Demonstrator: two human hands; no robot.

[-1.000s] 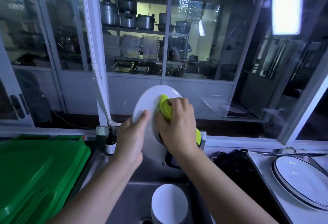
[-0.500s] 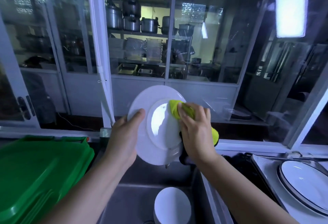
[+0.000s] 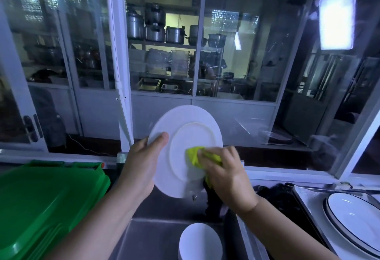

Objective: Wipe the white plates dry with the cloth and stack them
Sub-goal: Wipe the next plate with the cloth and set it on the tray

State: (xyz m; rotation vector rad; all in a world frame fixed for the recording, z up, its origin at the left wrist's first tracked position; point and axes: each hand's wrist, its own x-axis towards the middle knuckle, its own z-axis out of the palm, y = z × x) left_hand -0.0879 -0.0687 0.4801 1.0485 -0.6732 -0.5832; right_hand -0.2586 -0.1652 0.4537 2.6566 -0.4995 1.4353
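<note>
I hold a white plate (image 3: 185, 136) upright over the sink, its underside with the foot ring facing me. My left hand (image 3: 141, 165) grips its left rim, thumb on the back. My right hand (image 3: 224, 173) holds a yellow-green cloth (image 3: 195, 154) and presses it against the lower right of the plate's underside. A stack of white plates (image 3: 200, 243) stands in the sink below. On the right counter lie dark-rimmed white plates (image 3: 357, 218), stacked.
A green plastic bin lid (image 3: 45, 204) fills the lower left. The steel sink basin (image 3: 156, 237) lies under my arms. A dark cloth heap (image 3: 275, 198) sits between sink and right counter. Glass panels (image 3: 164, 54) close off the back.
The plate has turned, showing more of its underside. My right hand with the cloth slid from the plate's upper right down to its lower right.
</note>
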